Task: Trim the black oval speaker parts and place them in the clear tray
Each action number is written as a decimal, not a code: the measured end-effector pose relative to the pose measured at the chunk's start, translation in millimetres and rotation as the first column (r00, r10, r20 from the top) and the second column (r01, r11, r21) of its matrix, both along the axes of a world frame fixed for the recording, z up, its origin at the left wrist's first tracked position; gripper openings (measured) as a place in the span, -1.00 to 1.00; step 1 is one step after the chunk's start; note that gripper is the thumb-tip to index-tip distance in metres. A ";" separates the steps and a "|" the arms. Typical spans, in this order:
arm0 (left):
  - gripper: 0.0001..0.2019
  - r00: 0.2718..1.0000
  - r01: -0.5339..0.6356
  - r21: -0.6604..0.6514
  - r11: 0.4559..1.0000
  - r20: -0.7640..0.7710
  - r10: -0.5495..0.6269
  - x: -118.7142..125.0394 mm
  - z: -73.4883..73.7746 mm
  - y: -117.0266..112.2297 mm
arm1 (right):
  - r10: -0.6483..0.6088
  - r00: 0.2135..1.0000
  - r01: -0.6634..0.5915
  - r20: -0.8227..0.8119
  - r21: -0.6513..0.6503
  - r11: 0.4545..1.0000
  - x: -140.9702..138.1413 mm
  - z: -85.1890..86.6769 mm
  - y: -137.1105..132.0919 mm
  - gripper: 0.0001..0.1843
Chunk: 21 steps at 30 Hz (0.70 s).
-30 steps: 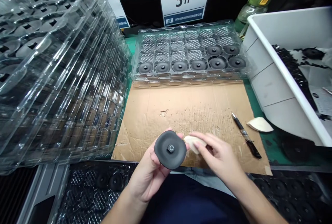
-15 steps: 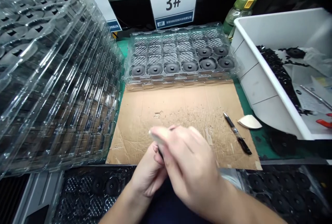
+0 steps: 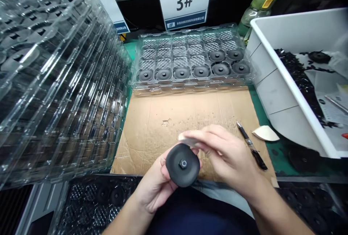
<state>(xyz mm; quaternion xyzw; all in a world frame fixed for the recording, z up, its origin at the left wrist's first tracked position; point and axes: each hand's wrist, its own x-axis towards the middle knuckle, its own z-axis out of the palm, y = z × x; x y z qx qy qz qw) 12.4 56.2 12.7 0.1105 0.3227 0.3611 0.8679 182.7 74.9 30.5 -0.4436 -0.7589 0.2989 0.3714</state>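
In my left hand point(image 3: 159, 180) is a black rounded-square plastic part point(image 3: 176, 173), gripped at its edge. Its dished face with a small central stud is turned up toward me. My right hand point(image 3: 231, 151) is closed on a pale, thin piece point(image 3: 187, 140) at the part's upper edge; its kind is hard to make out. Both hands are over the near edge of a cardboard sheet point(image 3: 152, 115). Right of them lie a black pen point(image 3: 248, 141) and a cream-coloured wedge-like piece point(image 3: 265, 133).
A clear compartment tray point(image 3: 190, 82) with several black parts stands behind the cardboard. Tall stacked clear trays point(image 3: 89, 93) rise at left. At right is a white bin point(image 3: 288, 100) with black scraps. A green-lidded bottle point(image 3: 255, 13) stands behind it. More trays point(image 3: 92, 206) lie below the bench edge.
My hands have come apart slightly, the right one moving right and up. The black part, mostly covered before, now shows its face. The whole view has shifted slightly.
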 end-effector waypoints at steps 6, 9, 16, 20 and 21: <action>-0.48 0.993 -0.017 -0.051 0.999 0.112 0.022 -5.4 -9.2 -2.9 | -0.094 0.995 0.099 0.036 -0.202 0.974 11.4 -80.1 -36.2 -0.71; -0.50 0.992 -0.008 -0.042 0.999 0.128 0.014 0.6 -7.5 -0.2 | -0.065 0.995 0.081 0.076 -0.226 0.971 12.4 -90.5 -42.1 -0.73; -0.64 0.997 0.029 -0.073 0.997 0.069 -0.024 11.6 -4.1 -1.1 | -0.113 0.993 0.116 -0.047 0.066 0.991 9.5 -1.9 -20.5 -0.65; -0.73 1.000 0.005 -0.072 0.997 -0.009 -0.006 12.3 -10.0 -4.7 | 0.031 0.995 -0.033 0.094 0.023 0.999 -3.3 12.1 -13.7 -0.64; -0.68 0.999 0.002 -0.070 0.998 -0.041 -0.005 11.9 -11.4 -5.4 | -0.015 0.988 0.017 0.155 -0.012 1.000 -5.5 10.7 -12.8 -0.62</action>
